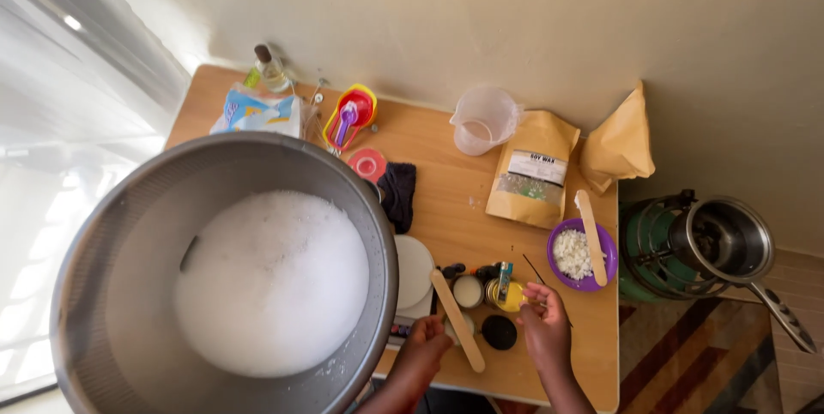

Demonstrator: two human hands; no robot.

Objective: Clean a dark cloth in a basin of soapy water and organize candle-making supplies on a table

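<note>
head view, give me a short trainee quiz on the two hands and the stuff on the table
1. True or false: the left hand holds a wooden stick.
2. What lies across the purple bowl of white flakes? A) a second wooden stick B) a metal spoon C) a knife
3. Fill in: the big metal bowl at the left holds white ____.

Key
1. True; the stick's lower part sits in that hand, while the right hand pinches something thin beside the small tins.
2. A; the flat stick rests across its rim.
3. Foam.
</note>
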